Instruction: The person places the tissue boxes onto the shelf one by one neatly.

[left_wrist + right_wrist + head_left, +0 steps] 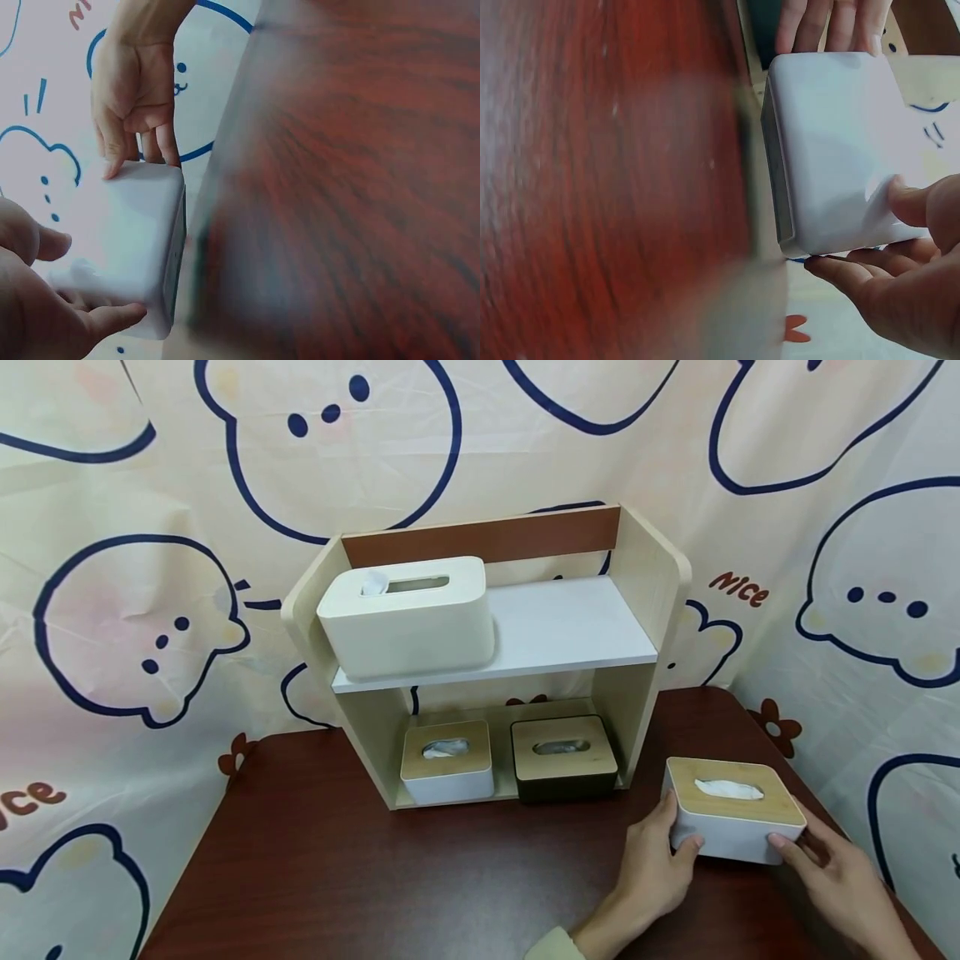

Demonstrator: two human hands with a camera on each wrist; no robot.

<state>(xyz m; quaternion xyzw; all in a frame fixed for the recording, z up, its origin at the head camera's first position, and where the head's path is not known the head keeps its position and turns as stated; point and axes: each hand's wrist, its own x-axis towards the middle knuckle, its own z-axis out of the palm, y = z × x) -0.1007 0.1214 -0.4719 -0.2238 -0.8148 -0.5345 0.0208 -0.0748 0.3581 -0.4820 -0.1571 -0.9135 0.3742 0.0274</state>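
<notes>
A white tissue box with a light wooden lid [738, 837] is between both hands at the right side of the table; white tissue shows in its slot. My left hand [660, 864] grips its left end, thumb on the front face. At the opposite end, my right hand [832, 872] holds the corner with its thumb on the front. The right wrist view shows the white front of this box [840, 150] and a strip of its underside, so it appears raised off the tabletop. In the left wrist view the right hand [139, 97] is at the box's far end.
A two-tier shelf [573, 618] stands at the back of the dark wooden table [450, 885]. Its upper tier bears a large cream tissue box [412, 631]. Below are a small white wood-lidded box [450, 783] and a black wood-lidded box [566, 783]. Patterned curtain surrounds the table.
</notes>
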